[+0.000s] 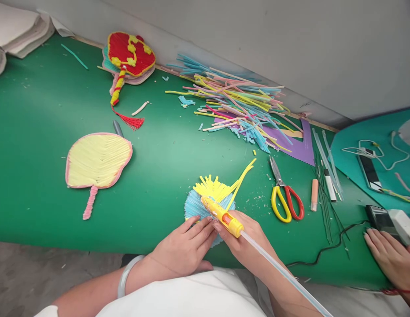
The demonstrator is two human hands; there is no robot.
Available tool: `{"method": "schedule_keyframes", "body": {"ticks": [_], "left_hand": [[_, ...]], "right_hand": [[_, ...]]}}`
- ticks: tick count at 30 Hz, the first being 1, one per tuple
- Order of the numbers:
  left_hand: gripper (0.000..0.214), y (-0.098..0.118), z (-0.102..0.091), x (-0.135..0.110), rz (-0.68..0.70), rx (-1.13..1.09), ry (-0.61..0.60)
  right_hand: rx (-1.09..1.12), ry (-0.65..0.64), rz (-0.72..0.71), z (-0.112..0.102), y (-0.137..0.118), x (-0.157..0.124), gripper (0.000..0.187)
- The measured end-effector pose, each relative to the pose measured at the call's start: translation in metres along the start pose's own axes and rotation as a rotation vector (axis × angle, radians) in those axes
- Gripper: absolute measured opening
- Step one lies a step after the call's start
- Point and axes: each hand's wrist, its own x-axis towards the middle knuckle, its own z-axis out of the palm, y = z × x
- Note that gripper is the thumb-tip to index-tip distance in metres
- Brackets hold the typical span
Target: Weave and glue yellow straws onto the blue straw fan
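At the near edge of a green table [42, 132], a round blue fan [193, 206] topped with yellow strips [214, 186] lies flat. The left hand [186, 247] presses it, fingers spread, its grip apart. The right hand [246, 241] has its grip clamped on a yellow glue gun [222, 215], nozzle touching the strips. Scissors [286, 199] lie just to the right, and another person's hand [391, 257] rests farther right.

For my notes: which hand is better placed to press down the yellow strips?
Probably left: the left hand lies on the blue fan beside the yellow strips; the right hand grips the glue gun.
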Motion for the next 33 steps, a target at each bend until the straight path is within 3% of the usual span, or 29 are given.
{"method": "schedule_keyframes", "body": {"ticks": [9, 16, 33], "left_hand": [[0.063, 0.0, -0.002, 0.001, 0.01, 0.019, 0.01], [0.062, -0.001, -0.002, 0.001, 0.022, 0.029, 0.013], [0.064, -0.001, 0.001, -0.001, 0.021, 0.002, 0.015]], "right_hand": [[-0.001, 0.03, -0.006, 0.002, 0.003, -0.005, 0.028], [0.032, 0.024, -0.062, -0.002, 0.005, -0.008, 0.005], [0.04, 0.091, -0.077, -0.002, 0.005, -0.016, 0.016]]}}
